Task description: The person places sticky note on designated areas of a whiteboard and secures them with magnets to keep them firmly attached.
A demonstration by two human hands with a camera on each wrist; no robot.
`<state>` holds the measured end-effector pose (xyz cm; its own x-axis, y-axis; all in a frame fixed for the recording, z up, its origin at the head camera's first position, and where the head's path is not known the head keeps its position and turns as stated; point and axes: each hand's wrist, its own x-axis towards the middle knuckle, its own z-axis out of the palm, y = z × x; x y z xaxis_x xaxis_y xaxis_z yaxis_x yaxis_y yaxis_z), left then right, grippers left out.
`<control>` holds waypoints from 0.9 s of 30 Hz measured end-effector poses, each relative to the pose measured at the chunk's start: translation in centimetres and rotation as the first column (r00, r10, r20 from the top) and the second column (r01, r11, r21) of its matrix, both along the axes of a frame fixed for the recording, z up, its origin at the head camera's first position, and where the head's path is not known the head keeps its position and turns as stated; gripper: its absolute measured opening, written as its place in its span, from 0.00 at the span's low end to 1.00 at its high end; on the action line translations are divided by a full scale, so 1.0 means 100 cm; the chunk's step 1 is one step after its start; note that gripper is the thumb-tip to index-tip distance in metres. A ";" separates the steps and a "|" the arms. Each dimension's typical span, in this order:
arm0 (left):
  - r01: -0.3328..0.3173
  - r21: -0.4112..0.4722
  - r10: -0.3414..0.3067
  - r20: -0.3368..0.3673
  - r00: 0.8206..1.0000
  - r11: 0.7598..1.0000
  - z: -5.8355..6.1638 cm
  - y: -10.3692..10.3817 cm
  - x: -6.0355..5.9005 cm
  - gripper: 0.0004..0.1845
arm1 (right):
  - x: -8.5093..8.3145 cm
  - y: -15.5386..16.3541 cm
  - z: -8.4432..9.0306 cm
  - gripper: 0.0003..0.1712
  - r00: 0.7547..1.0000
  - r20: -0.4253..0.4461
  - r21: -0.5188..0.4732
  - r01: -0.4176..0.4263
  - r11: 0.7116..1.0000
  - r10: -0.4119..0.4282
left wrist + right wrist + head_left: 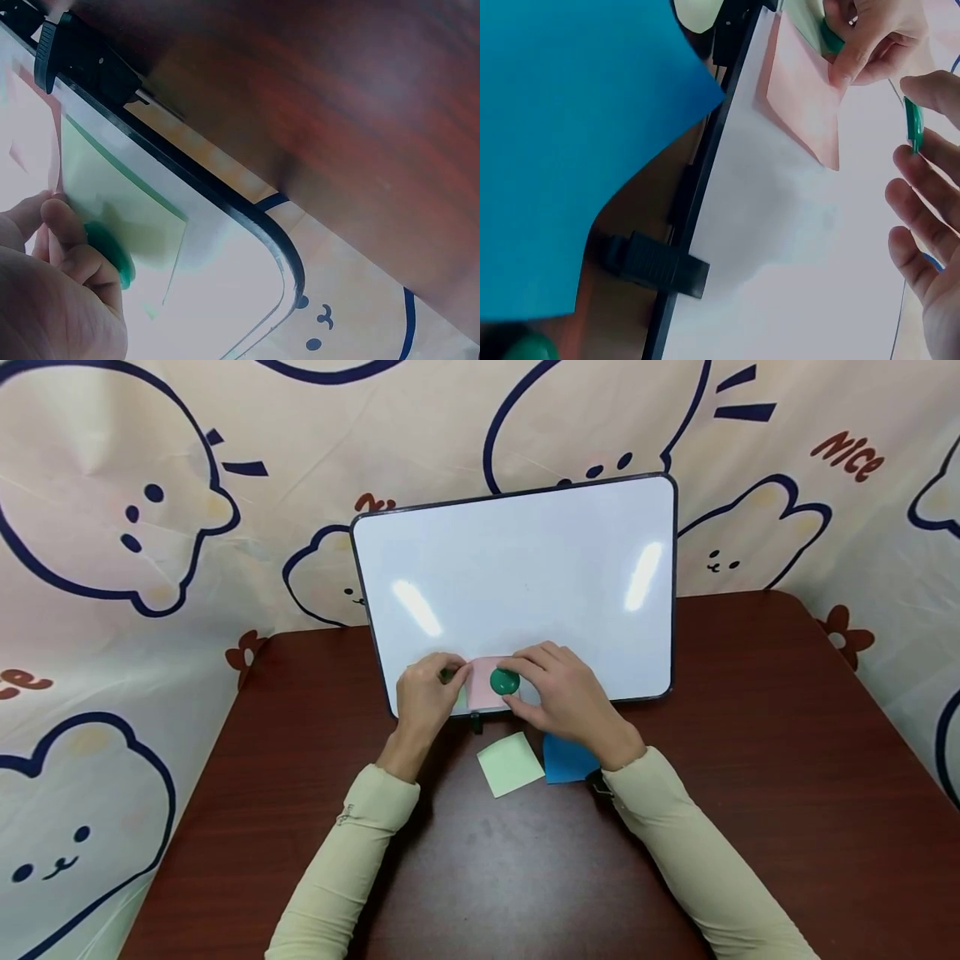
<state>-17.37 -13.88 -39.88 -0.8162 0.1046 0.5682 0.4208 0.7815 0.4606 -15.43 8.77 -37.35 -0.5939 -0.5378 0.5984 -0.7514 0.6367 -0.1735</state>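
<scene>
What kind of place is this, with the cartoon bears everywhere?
Probably a small home or makeshift recording corner, not a workshop: a bear-print cloth backdrop hangs behind a dark wooden table, and a small whiteboard stands propped on it, with sticky notes lying in front.

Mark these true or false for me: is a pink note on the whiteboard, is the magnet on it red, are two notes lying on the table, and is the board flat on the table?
1. A pink note lies against the whiteboard. True.
2. The magnet on it is red. False: it is green.
3. A light green note and a blue note lie on the table. True.
4. The whiteboard lies flat. False: it stands propped up.
</scene>
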 end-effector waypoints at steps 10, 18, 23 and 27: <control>0.003 0.010 -0.003 0.004 1.000 1.000 0.000 -0.001 0.000 0.08 | -0.007 -0.011 -0.002 0.24 1.000 0.009 -0.020 0.004 1.000 -0.004; -0.002 0.009 0.002 0.007 1.000 1.000 0.002 -0.002 0.000 0.07 | -0.017 -0.021 -0.006 0.22 0.999 0.036 -0.033 0.006 0.999 -0.005; -0.003 0.010 0.003 0.014 1.000 1.000 0.001 -0.001 0.001 0.07 | -0.022 -0.025 -0.012 0.20 0.999 0.044 -0.041 0.008 0.999 -0.007; -0.002 0.010 0.002 0.017 1.000 1.000 0.001 0.000 0.000 0.07 | -0.026 -0.026 -0.016 0.20 0.999 0.024 -0.044 0.027 0.999 -0.026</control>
<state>-17.34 -13.92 -39.74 -0.8262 0.0973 0.5549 0.4110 0.7777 0.4756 -18.02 6.15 -38.93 -0.6213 -0.4952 0.6073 -0.7301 0.6473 -0.2191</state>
